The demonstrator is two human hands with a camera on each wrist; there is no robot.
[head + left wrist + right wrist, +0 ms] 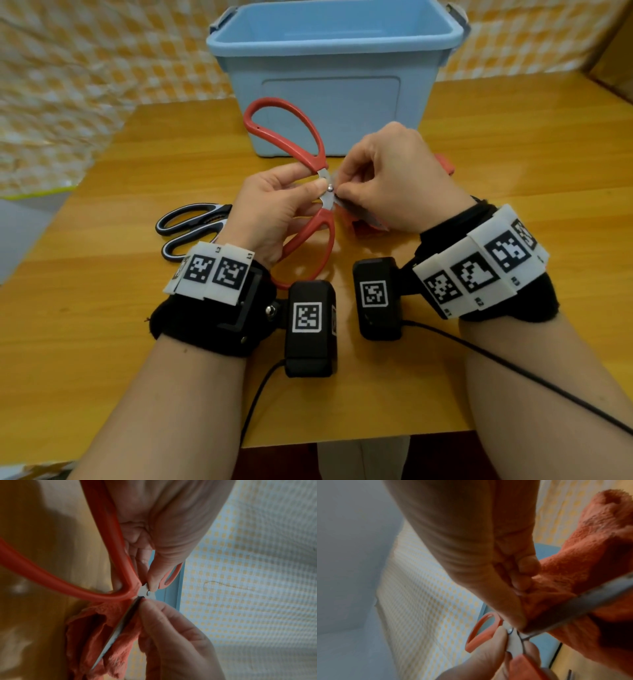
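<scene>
Aloft, red scissors (324, 219) pinched at pivot by left fingers (308, 186), right fingers (346, 192) gripping orange cloth (590, 547) round blade (118, 632).

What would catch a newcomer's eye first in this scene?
The big red scissors, held up mid-table: the left hand pinches them at the pivot while the right hand grips an orange-red cloth against the blade. Behind stands a blue bin; black-and-white scissors lie on the table at left.
</scene>
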